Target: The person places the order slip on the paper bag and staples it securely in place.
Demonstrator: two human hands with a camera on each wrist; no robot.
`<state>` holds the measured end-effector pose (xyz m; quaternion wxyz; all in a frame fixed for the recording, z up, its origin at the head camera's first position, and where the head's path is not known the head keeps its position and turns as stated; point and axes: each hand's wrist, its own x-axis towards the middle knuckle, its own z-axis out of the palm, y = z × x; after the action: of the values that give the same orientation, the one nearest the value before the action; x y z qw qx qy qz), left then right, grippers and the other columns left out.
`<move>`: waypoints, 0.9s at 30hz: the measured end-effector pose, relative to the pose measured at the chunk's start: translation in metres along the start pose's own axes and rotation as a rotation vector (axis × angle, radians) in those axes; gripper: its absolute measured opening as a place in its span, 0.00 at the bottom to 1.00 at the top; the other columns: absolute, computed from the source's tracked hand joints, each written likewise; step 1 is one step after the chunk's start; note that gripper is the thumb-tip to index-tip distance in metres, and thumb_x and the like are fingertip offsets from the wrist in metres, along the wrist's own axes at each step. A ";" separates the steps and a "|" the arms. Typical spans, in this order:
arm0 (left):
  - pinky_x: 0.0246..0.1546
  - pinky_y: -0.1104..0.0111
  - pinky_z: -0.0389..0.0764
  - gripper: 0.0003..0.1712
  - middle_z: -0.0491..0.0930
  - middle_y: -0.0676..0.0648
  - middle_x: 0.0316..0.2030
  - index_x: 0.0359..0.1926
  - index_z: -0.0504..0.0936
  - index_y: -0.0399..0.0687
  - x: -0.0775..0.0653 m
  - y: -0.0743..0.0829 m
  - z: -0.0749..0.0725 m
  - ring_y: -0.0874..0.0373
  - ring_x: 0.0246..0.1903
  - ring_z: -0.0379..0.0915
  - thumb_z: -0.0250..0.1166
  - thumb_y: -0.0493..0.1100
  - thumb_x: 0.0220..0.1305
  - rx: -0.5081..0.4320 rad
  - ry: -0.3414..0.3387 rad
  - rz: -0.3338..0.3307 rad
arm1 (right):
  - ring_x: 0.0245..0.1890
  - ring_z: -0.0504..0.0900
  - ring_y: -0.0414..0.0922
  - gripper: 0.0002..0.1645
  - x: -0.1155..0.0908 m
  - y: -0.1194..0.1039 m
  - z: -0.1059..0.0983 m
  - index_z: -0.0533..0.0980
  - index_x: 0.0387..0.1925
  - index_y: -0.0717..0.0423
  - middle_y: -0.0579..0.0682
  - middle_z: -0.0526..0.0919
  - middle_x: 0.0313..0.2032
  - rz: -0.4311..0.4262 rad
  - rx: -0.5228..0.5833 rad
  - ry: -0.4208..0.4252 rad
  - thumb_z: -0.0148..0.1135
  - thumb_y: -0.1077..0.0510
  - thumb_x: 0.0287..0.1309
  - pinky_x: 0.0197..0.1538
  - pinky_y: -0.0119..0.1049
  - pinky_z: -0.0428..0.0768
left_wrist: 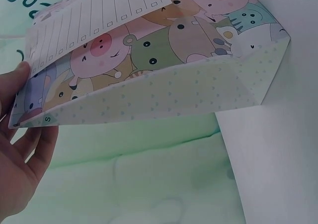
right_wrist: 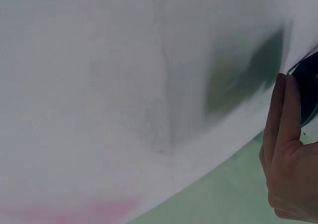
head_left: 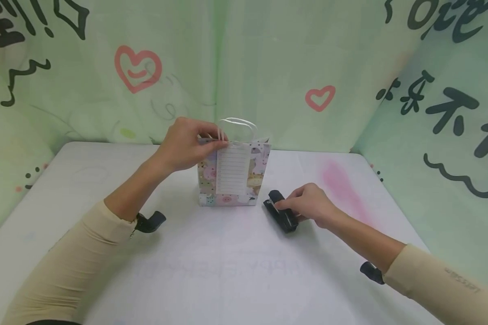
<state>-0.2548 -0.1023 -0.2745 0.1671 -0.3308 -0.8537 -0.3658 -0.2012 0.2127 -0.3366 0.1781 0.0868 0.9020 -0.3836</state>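
Note:
A small paper gift bag with cartoon animals and white cord handles stands upright at the middle of the table. Against its front lies a lined paper slip, which has checkboxes in the left wrist view. At the bag's top left, my left hand pinches the slip and bag edge between thumb and fingers. To the right of the bag, my right hand grips a black stapler, tilted, its nose toward the bag and apart from it. The right wrist view catches only part of the stapler, beyond the fingers.
The white table has a pink smear on its right side. Green printed curtains hang behind and at both sides. Black wrist mounts stick out from both sleeves.

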 end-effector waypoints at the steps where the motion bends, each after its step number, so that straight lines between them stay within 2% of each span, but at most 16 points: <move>1: 0.36 0.68 0.78 0.02 0.84 0.57 0.31 0.31 0.85 0.56 0.000 0.000 0.000 0.66 0.32 0.78 0.69 0.46 0.59 -0.002 0.000 -0.002 | 0.32 0.82 0.46 0.24 0.001 0.001 0.002 0.80 0.32 0.62 0.55 0.81 0.39 0.015 0.027 -0.013 0.76 0.48 0.41 0.37 0.39 0.83; 10: 0.40 0.68 0.79 0.02 0.84 0.58 0.31 0.32 0.85 0.56 0.000 -0.002 0.001 0.66 0.33 0.78 0.69 0.46 0.60 -0.020 -0.010 0.016 | 0.33 0.83 0.46 0.22 0.001 0.004 0.016 0.79 0.31 0.64 0.56 0.82 0.39 0.042 0.108 -0.055 0.77 0.51 0.42 0.38 0.40 0.83; 17: 0.42 0.67 0.80 0.02 0.84 0.58 0.32 0.33 0.85 0.56 0.001 -0.002 0.000 0.66 0.34 0.78 0.69 0.46 0.59 -0.029 0.000 0.012 | 0.30 0.84 0.45 0.22 0.000 0.001 0.022 0.78 0.30 0.62 0.55 0.83 0.35 0.052 0.039 -0.044 0.77 0.49 0.42 0.38 0.40 0.83; 27: 0.42 0.68 0.80 0.03 0.84 0.58 0.32 0.34 0.85 0.55 -0.001 -0.003 0.002 0.66 0.34 0.78 0.69 0.46 0.59 -0.048 -0.007 0.001 | 0.27 0.84 0.44 0.24 0.002 0.006 0.027 0.78 0.31 0.62 0.56 0.83 0.34 0.052 0.026 -0.039 0.78 0.48 0.40 0.36 0.39 0.83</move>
<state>-0.2562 -0.1029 -0.2775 0.1564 -0.3365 -0.8452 -0.3847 -0.1943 0.1974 -0.3592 0.2046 0.1052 0.8907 -0.3921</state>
